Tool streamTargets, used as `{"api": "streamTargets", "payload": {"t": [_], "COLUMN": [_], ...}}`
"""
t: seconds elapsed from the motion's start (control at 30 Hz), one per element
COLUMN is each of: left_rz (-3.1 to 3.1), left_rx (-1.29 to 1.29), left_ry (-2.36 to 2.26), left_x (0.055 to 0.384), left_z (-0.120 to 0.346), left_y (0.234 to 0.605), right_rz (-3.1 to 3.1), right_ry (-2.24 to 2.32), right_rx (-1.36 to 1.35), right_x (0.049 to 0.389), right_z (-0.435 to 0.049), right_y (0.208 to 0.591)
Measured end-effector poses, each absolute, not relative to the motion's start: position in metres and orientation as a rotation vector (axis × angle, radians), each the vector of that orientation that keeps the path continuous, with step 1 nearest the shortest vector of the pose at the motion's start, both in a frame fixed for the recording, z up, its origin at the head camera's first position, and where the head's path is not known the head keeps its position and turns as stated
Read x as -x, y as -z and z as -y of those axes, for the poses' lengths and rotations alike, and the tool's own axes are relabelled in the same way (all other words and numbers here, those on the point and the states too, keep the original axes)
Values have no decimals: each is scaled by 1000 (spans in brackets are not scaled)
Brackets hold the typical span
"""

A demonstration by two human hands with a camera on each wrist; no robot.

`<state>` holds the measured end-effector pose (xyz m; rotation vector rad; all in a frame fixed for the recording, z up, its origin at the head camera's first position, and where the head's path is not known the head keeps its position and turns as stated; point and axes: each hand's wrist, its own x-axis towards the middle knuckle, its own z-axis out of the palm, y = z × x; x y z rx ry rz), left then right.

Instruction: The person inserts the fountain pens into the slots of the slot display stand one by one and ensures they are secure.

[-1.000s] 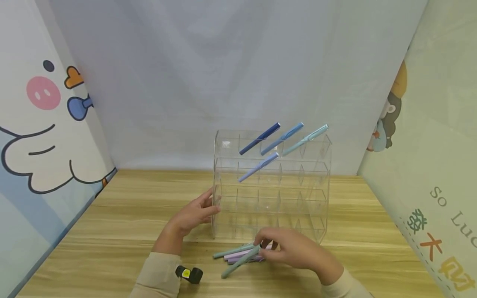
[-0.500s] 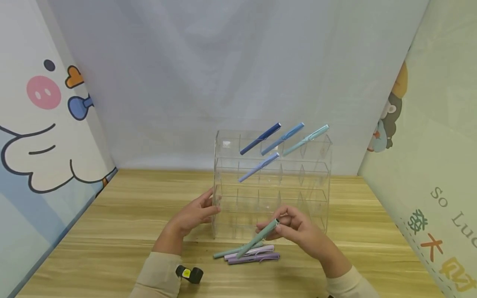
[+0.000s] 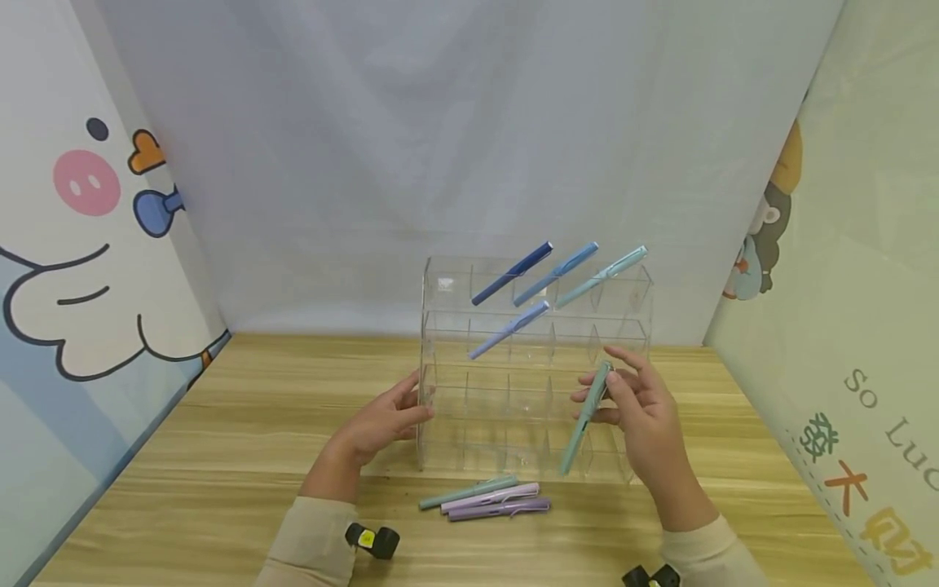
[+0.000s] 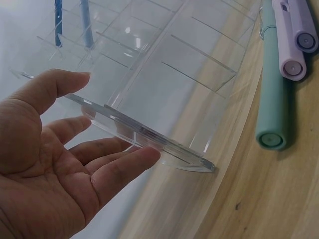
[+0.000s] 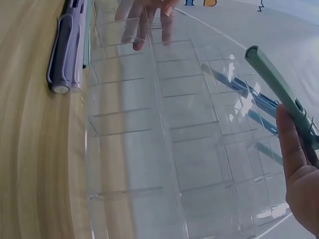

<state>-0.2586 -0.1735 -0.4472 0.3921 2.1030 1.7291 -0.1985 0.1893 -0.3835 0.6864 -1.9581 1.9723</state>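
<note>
My right hand (image 3: 645,416) pinches a sage-green pen (image 3: 584,420) near its upper end, holding it slanted before the right part of a clear acrylic pen rack (image 3: 487,399). My left hand (image 3: 385,420) rests against the rack's left side; in the left wrist view its fingers (image 4: 124,174) lie along the side panel, with the thumb by the edge. Dark blue (image 3: 512,273), mid-blue (image 3: 556,274) and pale aqua (image 3: 603,275) pens lean in the top tier. A periwinkle pen (image 3: 509,330) lies in the tier below.
On the wooden table (image 3: 220,473) before the rack lie another green pen (image 3: 467,492), a pale pink-lilac pen (image 3: 490,498) and a purple pen (image 3: 499,509), side by side. A white curtain (image 3: 315,163) hangs behind; printed panels stand at left and right.
My right hand has picked the upper green pen off the pile and carried it up and right, turning it steeper. The left hand and rack have stayed put.
</note>
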Motion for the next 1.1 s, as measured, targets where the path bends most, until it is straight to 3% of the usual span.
{"api": "streamTargets", "payload": {"t": [0.87, 1.1], "left_rz": [-2107, -2105], "left_rx": [-400, -399], "left_ry": [-1730, -1732], "left_x": [258, 259], "left_z": [172, 173], "left_y": [446, 447], "right_rz": [1790, 1755], "right_ry": [-1986, -1975], "right_rx": [-624, -574], "right_x": [211, 227], "right_z": [-214, -209], "right_y": [374, 355]}}
